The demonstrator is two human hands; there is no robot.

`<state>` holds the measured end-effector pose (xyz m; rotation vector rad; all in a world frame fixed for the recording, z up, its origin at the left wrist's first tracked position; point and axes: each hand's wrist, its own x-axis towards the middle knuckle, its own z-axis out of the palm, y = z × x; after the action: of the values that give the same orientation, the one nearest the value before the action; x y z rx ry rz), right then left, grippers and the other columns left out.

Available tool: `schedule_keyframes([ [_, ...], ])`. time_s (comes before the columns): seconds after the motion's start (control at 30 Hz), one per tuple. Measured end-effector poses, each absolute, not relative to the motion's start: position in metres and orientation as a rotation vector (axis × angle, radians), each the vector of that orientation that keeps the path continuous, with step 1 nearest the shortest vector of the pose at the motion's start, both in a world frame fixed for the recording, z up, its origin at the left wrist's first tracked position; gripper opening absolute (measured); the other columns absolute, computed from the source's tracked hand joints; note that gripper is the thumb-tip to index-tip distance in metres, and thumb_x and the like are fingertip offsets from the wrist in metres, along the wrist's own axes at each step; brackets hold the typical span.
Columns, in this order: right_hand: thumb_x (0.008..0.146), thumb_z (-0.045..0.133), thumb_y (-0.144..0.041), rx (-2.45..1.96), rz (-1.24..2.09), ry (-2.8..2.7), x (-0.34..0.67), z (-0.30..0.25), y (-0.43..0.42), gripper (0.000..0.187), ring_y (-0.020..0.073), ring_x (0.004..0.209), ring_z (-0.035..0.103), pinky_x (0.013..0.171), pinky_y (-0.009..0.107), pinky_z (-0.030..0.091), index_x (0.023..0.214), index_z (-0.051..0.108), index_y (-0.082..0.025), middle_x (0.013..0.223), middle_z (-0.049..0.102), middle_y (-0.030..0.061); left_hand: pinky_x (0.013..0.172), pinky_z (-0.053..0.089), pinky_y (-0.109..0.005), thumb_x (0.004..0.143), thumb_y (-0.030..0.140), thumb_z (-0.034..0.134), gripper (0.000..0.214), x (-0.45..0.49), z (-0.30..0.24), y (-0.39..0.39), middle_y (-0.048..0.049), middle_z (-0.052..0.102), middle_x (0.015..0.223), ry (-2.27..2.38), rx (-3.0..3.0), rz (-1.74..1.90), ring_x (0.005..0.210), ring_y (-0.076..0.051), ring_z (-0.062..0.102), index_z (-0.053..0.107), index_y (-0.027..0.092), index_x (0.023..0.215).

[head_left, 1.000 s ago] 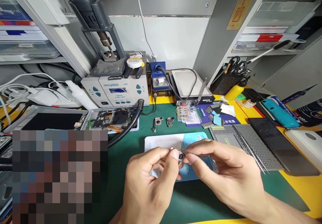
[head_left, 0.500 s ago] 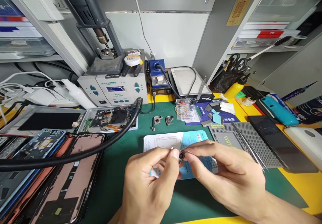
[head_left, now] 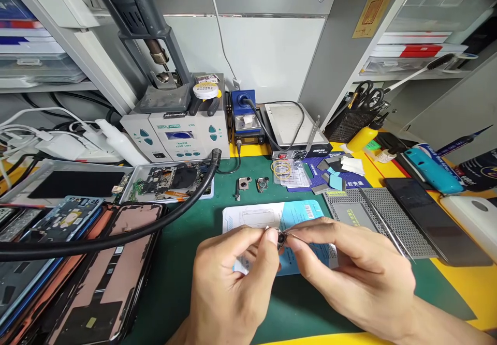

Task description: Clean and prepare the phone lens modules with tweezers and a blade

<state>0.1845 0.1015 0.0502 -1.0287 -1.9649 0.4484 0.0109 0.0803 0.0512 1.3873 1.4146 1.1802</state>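
Above a white and blue printed card [head_left: 252, 215], my left hand [head_left: 236, 278] pinches a small phone camera module [head_left: 281, 238] between thumb and index finger. Its dark round lens shows at the fingertips. Against the module's right side, my right hand [head_left: 349, 272] closes thumb and forefinger on a thin metal piece [head_left: 297, 238]; its kind is too small to make out. Beyond the card, two more camera modules lie on the green mat, one with a flex tail [head_left: 244, 184] and a shorter one [head_left: 262, 184].
On the left, phone housings [head_left: 104, 262] lie under a thick black hose [head_left: 171, 221]. A hot-air station [head_left: 178, 138] and a hot plate [head_left: 285, 128] stand at the back. Tweezers [head_left: 382, 221] rest on a perforated metal holder [head_left: 404, 215], beside a dark phone [head_left: 435, 221].
Both hands stay together at the module, with only a slight shift of the fingers. The right fingertips and the thin piece tilt a little. The camera view has moved slightly.
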Motion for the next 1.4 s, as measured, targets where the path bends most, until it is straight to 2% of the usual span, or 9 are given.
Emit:
schedule_keyframes([
  [0.17, 0.087, 0.071, -0.01, -1.015, 0.418, -1.985, 0.1852, 0.0493, 0.1013, 0.013, 0.0134, 0.061, 0.074, 0.055, 0.024, 0.056, 0.091, 0.069, -0.022, 0.082, 0.082, 0.0009, 0.05, 0.054, -0.019, 0.093, 0.029, 0.063, 0.033, 0.0106, 0.0513, 0.0802, -0.0002, 0.066, 0.054, 1.407, 1.412, 1.186, 0.049, -0.014, 0.063, 0.071, 0.018, 0.063],
  [0.3, 0.087, 0.071, -0.007, -0.958, 0.401, -2.024, 0.1881, 0.0464, 0.0995, 0.021, 0.0127, 0.067, 0.074, 0.063, 0.023, 0.057, 0.101, 0.067, -0.023, 0.086, 0.081, 0.0012, 0.051, 0.053, -0.019, 0.093, 0.028, 0.062, 0.033, 0.0105, 0.0509, 0.0805, -0.0008, 0.067, 0.055, 1.412, 1.441, 1.177, 0.05, -0.014, 0.063, 0.071, 0.017, 0.063],
  [0.4, 0.087, 0.072, -0.006, -0.938, 0.377, -2.056, 0.1896, 0.0455, 0.0991, 0.024, 0.0113, 0.065, 0.071, 0.065, 0.022, 0.057, 0.102, 0.065, -0.023, 0.083, 0.08, -0.0004, 0.051, 0.052, -0.019, 0.094, 0.028, 0.061, 0.033, 0.0101, 0.0509, 0.0803, -0.0009, 0.067, 0.056, 1.425, 1.465, 1.172, 0.05, -0.014, 0.063, 0.072, 0.017, 0.064],
  [0.7, 0.086, 0.07, -0.01, -1.002, 0.33, -2.068, 0.1868, 0.0525, 0.1016, 0.013, 0.0087, 0.047, 0.057, 0.048, 0.022, 0.045, 0.087, 0.067, -0.022, 0.063, 0.07, -0.0046, 0.053, 0.051, -0.02, 0.097, 0.027, 0.059, 0.033, 0.0095, 0.0487, 0.0788, -0.0011, 0.067, 0.059, 1.407, 1.53, 1.144, 0.053, -0.014, 0.063, 0.071, 0.017, 0.068],
  [0.9, 0.089, 0.067, -0.013, -1.041, 0.345, -2.083, 0.19, 0.0512, 0.0995, 0.007, 0.0098, 0.044, 0.055, 0.046, 0.025, 0.042, 0.087, 0.069, -0.02, 0.063, 0.071, -0.0003, 0.054, 0.05, -0.02, 0.097, 0.028, 0.058, 0.032, 0.0082, 0.0455, 0.0787, -0.0008, 0.066, 0.059, 1.401, 1.555, 1.133, 0.054, -0.014, 0.063, 0.069, 0.017, 0.07],
  [1.4, 0.089, 0.067, -0.015, -1.063, 0.376, -2.067, 0.1889, 0.0475, 0.1024, 0.008, 0.0084, 0.044, 0.051, 0.045, 0.024, 0.037, 0.083, 0.067, -0.021, 0.06, 0.068, -0.0029, 0.055, 0.055, -0.02, 0.095, 0.029, 0.061, 0.03, 0.0086, 0.0463, 0.0785, -0.0014, 0.069, 0.06, 1.413, 1.437, 1.195, 0.053, -0.015, 0.065, 0.069, 0.017, 0.068],
])
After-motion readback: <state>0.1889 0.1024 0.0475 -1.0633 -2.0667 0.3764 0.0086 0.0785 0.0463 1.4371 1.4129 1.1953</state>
